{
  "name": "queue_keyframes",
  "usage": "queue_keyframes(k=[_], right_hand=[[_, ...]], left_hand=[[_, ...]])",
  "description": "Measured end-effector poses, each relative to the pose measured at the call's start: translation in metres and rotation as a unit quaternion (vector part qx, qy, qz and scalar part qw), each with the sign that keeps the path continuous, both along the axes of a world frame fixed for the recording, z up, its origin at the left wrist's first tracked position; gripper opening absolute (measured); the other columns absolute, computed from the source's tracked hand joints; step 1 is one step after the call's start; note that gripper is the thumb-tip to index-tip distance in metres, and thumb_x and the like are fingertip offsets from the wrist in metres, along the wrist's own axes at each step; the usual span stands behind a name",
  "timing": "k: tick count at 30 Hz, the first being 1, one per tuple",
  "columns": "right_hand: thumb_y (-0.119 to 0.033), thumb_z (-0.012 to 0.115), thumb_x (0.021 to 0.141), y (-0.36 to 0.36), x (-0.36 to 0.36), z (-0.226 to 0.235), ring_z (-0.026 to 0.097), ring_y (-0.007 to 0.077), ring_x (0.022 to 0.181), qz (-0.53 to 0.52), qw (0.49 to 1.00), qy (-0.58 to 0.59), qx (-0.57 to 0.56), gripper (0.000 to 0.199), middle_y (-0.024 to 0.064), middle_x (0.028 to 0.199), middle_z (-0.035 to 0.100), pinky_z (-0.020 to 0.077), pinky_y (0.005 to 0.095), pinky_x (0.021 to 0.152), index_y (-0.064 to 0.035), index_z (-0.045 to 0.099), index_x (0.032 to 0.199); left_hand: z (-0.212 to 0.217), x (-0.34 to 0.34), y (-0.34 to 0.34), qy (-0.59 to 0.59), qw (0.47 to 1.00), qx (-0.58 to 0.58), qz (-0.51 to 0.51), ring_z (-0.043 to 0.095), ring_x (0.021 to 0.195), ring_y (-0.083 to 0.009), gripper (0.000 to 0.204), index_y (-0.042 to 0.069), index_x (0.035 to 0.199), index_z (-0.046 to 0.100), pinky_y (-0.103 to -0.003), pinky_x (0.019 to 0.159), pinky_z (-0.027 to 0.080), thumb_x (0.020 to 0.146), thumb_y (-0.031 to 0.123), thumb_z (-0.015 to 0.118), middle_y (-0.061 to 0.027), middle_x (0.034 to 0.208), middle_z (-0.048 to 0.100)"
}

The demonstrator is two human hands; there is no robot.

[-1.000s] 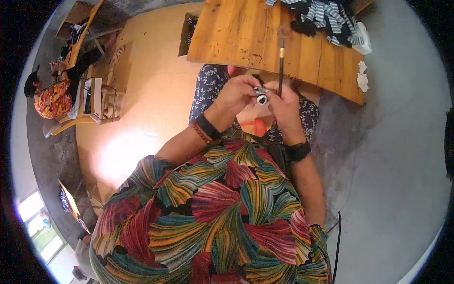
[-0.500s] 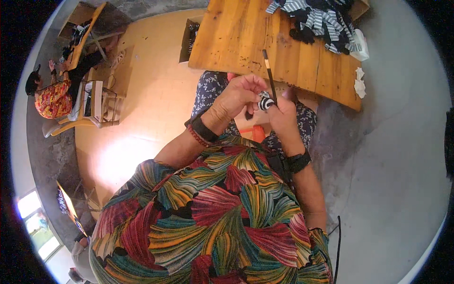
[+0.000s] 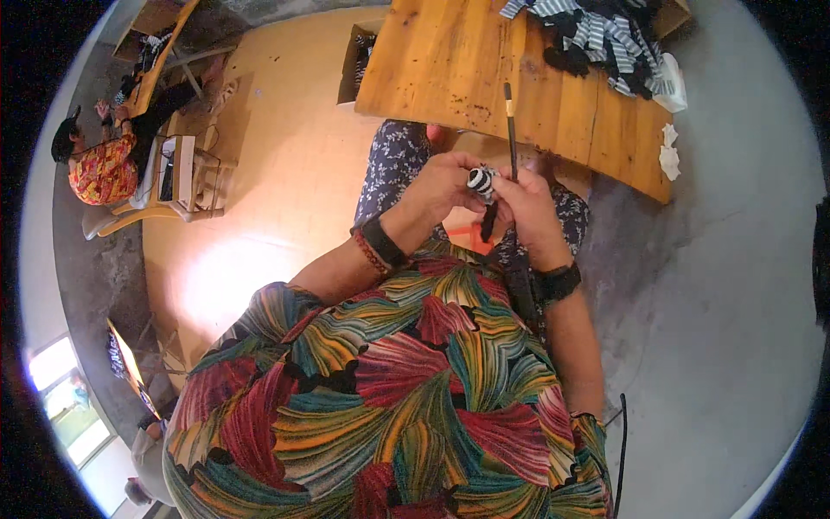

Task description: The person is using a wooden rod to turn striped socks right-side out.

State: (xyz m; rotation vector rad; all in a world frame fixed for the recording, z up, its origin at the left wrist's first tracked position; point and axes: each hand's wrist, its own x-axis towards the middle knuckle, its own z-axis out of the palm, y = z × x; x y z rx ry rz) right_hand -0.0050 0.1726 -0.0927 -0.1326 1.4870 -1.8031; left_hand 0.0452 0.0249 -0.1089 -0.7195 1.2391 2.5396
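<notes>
Over my lap, a small black-and-white striped knitted piece is pinched between both hands. It looks bunched into a short tube, and a dark part hangs below it. My left hand grips its left side with bent fingers. On its other side, my right hand presses thumb and fingers against the knit. A thin dark stick with a pale band near its upper end stands up out of my right hand, its far end over the table edge. The lower end of the stick is hidden by the hand.
A wooden table with dark crumbs lies ahead. On its far right are a heap of striped and black knitwear, a white container and crumpled tissue. An open box stands left of it. Another person sits far left.
Both hands have closed in on the striped piece, turning its round end toward the left hand. The stick has tipped more upright. The dark hanging part now shows more.
</notes>
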Motion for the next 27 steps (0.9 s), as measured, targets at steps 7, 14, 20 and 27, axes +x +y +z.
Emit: queue_keyframes(k=[7, 14, 20, 27], right_hand=[[-0.012, 0.053, 0.079, -0.007, 0.004, -0.022, 0.046, 0.0097, 0.054, -0.027, 0.965, 0.202, 0.167, 0.015, -0.0011, 0.055, 0.049, 0.0385, 0.0266, 0.049, 0.0022, 0.053, 0.075], [-0.007, 0.051, 0.079, -0.01, -0.002, -0.014, 0.044, 0.0099, 0.043, -0.108, 0.984, 0.029, 0.142, 0.007, 0.0021, 0.054, 0.048, 0.0369, 0.0279, 0.039, -0.001, 0.052, 0.075], [-0.002, 0.047, 0.081, -0.02, 0.006, -0.008, 0.042, 0.0125, 0.04, -0.246, 0.956, -0.147, -0.068, 0.002, 0.0058, 0.059, 0.049, 0.0391, 0.0293, 0.035, -0.0033, 0.046, 0.081], [-0.002, 0.048, 0.081, -0.015, 0.002, 0.004, 0.038, 0.0099, 0.038, -0.221, 0.949, -0.171, -0.146, 0.004, 0.004, 0.06, 0.048, 0.0382, 0.027, 0.038, -0.0036, 0.048, 0.085]], left_hand=[[-0.015, -0.002, 0.003, -0.005, 0.998, 0.006, 0.063, 0.058, 0.065, -0.0202, 0.013, 0.001, 0.09, 0.051, -0.03, 0.055, 0.05, 0.077, 0.001, 0.05, -0.0088, 0.076, 0.058], [-0.018, -0.009, 0.008, -0.024, 0.997, -0.011, 0.07, 0.058, 0.075, -0.0211, 0.015, -0.001, 0.091, 0.05, -0.033, 0.064, 0.051, 0.076, 0.0, 0.052, -0.0098, 0.084, 0.057], [-0.011, -0.006, 0.017, -0.014, 0.991, -0.021, 0.128, 0.058, 0.071, -0.0203, 0.011, -0.001, 0.086, 0.05, -0.033, 0.065, 0.052, 0.076, -0.001, 0.054, -0.0101, 0.081, 0.057], [-0.007, 0.001, 0.017, 0.076, 0.99, 0.008, 0.119, 0.059, 0.068, -0.0188, 0.013, -0.001, 0.086, 0.051, -0.032, 0.061, 0.052, 0.075, 0.0, 0.057, -0.0091, 0.078, 0.057]])
